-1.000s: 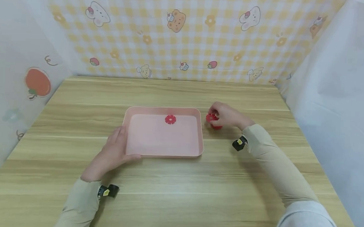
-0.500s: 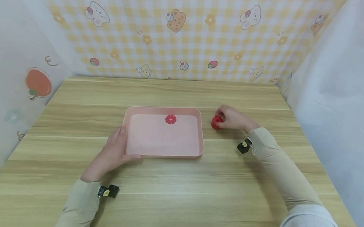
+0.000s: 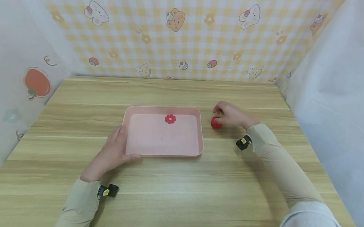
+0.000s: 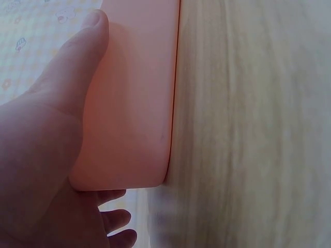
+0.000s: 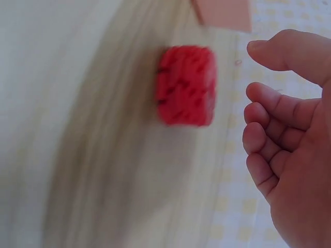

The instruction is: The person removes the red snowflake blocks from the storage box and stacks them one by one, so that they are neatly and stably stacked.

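My left hand [image 3: 113, 149] holds the near left corner of a shallow pink tray [image 3: 162, 156]; in the left wrist view the thumb lies along the tray's outer wall [image 4: 137, 93], with the fingers round the corner. One flat red notched disc, a snowflake building disc [image 3: 170, 118], lies inside the tray toward the far side. To the right of the tray, a short stack of red snowflake discs [image 3: 216, 123] stands on the table. My right hand [image 3: 231, 114] hovers just over the stack, fingers loosely bent with nothing between them, apart from the stack [image 5: 186, 85] in the right wrist view.
The wood-grain table [image 3: 179, 193] meets a yellow checked backdrop [image 3: 190, 43] at its far edge. White sheets close it in at the left [image 3: 8, 97] and right [image 3: 330, 75]. A small black camera [image 3: 243, 143] sits on the right wrist.
A second ago my right hand pinched a red disc beside the stack. The hand then came to the stack; now its fingers have parted and lifted off. The left hand and tray stay put.
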Motion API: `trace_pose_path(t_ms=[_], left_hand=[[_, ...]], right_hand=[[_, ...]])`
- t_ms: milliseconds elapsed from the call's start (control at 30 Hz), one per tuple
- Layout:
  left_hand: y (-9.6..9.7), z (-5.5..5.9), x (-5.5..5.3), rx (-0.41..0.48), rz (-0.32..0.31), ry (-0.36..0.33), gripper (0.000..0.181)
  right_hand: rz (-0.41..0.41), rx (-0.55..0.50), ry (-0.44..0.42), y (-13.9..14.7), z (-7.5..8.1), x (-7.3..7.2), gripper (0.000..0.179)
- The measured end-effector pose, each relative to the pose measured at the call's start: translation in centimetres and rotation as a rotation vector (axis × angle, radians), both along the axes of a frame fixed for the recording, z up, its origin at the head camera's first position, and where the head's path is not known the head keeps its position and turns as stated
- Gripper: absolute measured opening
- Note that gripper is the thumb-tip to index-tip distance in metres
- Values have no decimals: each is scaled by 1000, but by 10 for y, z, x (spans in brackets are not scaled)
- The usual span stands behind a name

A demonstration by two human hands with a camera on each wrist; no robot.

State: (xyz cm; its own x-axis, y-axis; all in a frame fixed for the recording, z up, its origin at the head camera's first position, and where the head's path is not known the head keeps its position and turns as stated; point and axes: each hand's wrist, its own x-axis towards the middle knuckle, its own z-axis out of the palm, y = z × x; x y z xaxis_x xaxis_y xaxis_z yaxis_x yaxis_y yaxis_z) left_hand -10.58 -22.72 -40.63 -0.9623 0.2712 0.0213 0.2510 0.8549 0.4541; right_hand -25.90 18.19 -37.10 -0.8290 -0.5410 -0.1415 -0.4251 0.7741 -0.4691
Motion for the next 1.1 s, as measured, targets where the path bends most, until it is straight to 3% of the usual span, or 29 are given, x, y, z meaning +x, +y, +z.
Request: trace_pose_path(t_ms=[300,633,800,1100], left_hand=[[-3,-2,-1,19,-6,14,121],[-4,-4,-2,35,-1,7,122],[-4,-3,0,39,4,13,121],[-5,-3,0,52,10,-5,125]], right_hand=[[130,-30,42,-41,21,-8,28],[215,5,7,-96,32,-13,27],[266,-5,-5,-120,30,-12,25],[355,-45,-55,-152,10,-8,21]])
